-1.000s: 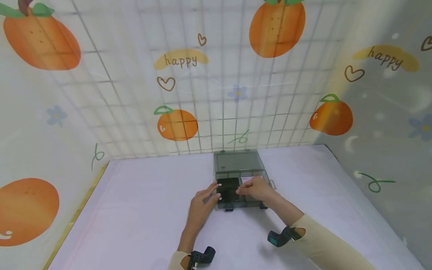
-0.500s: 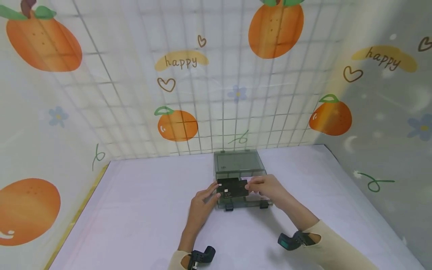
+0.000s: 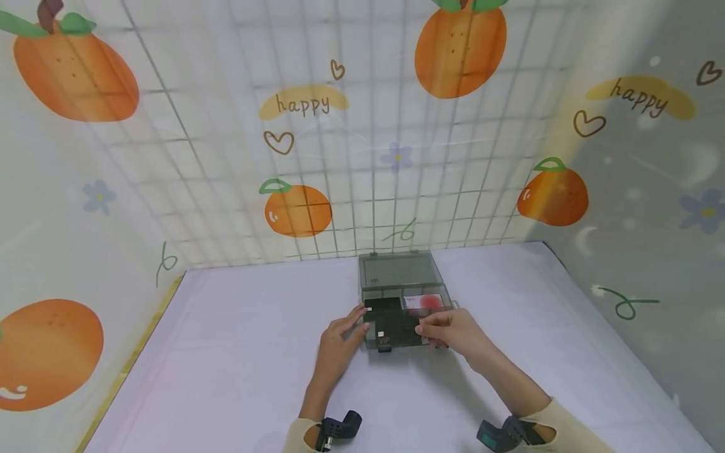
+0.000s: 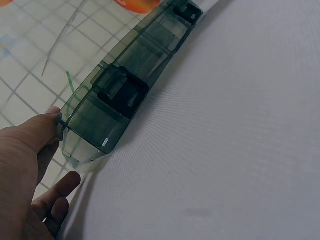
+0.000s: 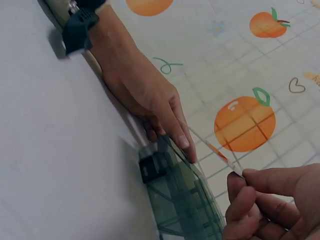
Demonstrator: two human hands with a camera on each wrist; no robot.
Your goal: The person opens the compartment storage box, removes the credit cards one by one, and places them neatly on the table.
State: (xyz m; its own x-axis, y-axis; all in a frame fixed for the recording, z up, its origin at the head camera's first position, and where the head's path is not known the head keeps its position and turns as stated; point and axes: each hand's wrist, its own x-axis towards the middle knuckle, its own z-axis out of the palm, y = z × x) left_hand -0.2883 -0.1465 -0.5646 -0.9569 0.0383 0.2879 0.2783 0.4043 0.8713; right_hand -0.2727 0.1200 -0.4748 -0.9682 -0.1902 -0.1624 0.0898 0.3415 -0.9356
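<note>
My right hand (image 3: 453,330) pinches a black card (image 3: 396,333) marked VIP by its right edge. The card lies over the front part of a green see-through compartment box (image 3: 370,340), whose lid (image 3: 402,269) is raised at the back. In the right wrist view the same card (image 5: 212,147) appears edge-on between thumb and finger. My left hand (image 3: 334,346) rests against the box's left side, with thumb and fingers spread and touching it. Another black piece (image 3: 382,304) lies in the left compartment. A white card with a red spot (image 3: 425,302) lies in the right compartment.
White cloth covers the table (image 3: 243,352) around the box. Dark latches (image 4: 122,92) stick out from the box's front. Behind stands a curtain (image 3: 351,157) printed with oranges. Each wrist wears a dark camera (image 3: 340,426).
My right hand has drawn the black VIP card out of the left compartment, then toward me and to the right. The red-spotted card is uncovered. My left hand stays at the box.
</note>
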